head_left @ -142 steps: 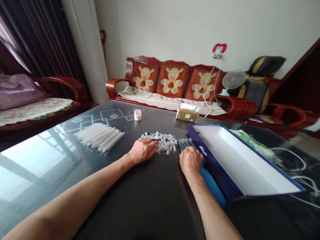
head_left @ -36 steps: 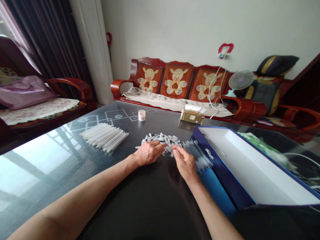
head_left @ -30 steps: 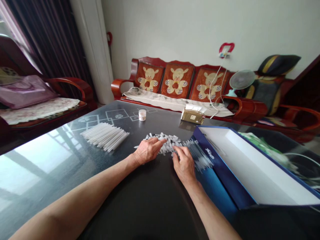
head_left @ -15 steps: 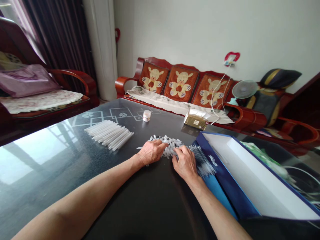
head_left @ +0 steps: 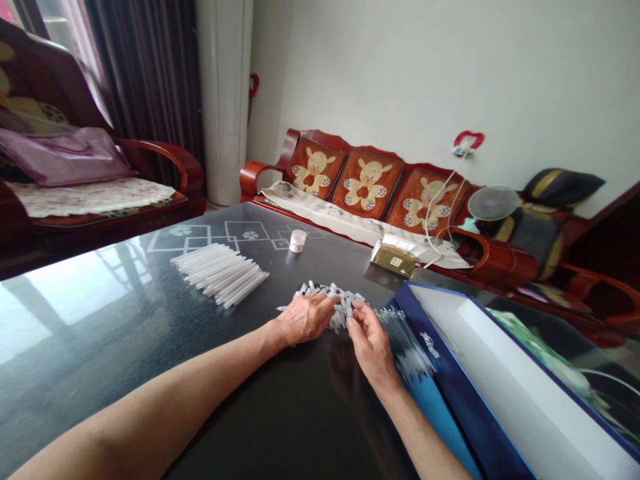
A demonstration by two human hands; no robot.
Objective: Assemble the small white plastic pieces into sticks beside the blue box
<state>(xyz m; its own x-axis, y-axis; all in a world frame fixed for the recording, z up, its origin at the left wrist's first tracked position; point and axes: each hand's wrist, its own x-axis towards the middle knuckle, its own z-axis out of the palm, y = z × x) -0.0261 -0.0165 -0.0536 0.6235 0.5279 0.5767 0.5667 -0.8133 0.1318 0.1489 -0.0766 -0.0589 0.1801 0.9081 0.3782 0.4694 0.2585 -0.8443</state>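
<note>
My left hand [head_left: 309, 317] is closed at the near left side of a heap of small white pen caps [head_left: 342, 319]. Past its far side pokes a slim pointed pen [head_left: 281, 308]; the rest is hidden by the hand. At the heap's right edge, my right hand [head_left: 371, 343] pinches a small white pen cap [head_left: 349, 311] between thumb and fingertips. Right of it, a row of thin pen refills [head_left: 407, 343] lies on a blue box flap [head_left: 440, 420]. Several white pen barrels [head_left: 220, 272] lie side by side further left.
A long blue box [head_left: 480, 373] with a white inside stands open along the right. Behind the heap are a small white tub [head_left: 297, 241] and a tissue pack [head_left: 393, 259]. Beyond the dark glossy table [head_left: 125, 313] stands a wooden sofa [head_left: 340, 220].
My right hand has turned and lifted slightly from the heap, with a white cap now between its fingertips. My left hand stays beside the heap. The camera view has tilted up slightly.
</note>
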